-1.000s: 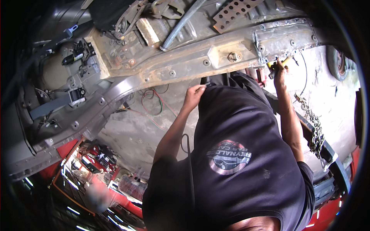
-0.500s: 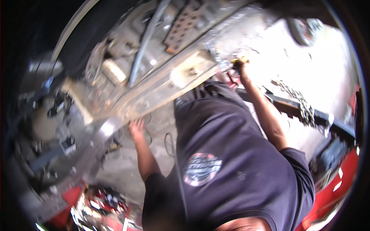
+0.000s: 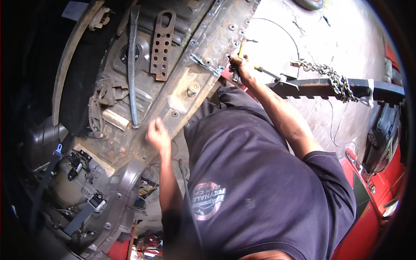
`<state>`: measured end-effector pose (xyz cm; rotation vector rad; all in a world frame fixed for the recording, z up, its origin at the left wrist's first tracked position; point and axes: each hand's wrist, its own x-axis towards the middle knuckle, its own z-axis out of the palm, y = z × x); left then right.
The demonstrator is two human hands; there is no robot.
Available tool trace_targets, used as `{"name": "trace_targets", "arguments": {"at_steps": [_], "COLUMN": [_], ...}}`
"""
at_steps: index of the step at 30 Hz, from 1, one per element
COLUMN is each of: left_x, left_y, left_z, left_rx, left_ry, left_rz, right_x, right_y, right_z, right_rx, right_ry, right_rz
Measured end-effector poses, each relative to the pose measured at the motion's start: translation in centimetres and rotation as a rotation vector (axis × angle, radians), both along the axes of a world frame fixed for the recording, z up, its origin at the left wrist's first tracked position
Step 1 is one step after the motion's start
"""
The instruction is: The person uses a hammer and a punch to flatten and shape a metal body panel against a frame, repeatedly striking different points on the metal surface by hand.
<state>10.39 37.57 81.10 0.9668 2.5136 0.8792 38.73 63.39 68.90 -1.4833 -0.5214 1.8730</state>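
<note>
Concrete floor, pale and stained, occupies upper right of view. A thin cable loops across it. A dark round object sits at the top edge, partly cut off. A second thin wire trails further down.

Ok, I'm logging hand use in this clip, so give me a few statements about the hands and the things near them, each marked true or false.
1. The right hand grips a tool at the rail. True.
2. The left hand holds a wrench. False: it holds nothing and is beside the rail.
3. A chain is wrapped over the black beam. True.
4. The shirt is white. False: it is dark, with a round print.
5. A rusty plate with holes lies above the rail. True.
</note>
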Motion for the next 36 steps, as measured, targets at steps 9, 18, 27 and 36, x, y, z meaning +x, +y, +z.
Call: {"name": "trace_targets", "arguments": {"at_steps": [9, 18, 27, 36], "left_x": [4.2, 3.0, 3.4, 3.2], "left_y": [19.0, 19.3, 18.7, 18.8], "left_z": [-5.1, -7.2, -7.6, -7.6], "left_rx": [0.035, 0.063, -0.012, -0.005], "left_ry": [0.101, -0.03, 0.048, 0.059], "left_rz": [-0.684, -0.76, -0.755, -0.76], "right_x": [-1.5, -0.7, -1.5, -1.8], "right_y": [0.6, 0.7, 0.5, 0.3], "right_z": [1.3, 0.3, 2.1, 2.2], "right_rx": [0.02, 0.035, 0.027, 0.043], "right_ry": [-0.129, -0.054, -0.09, -0.091], "right_rz": [0.007, 0.009, -0.035, -0.052]}}
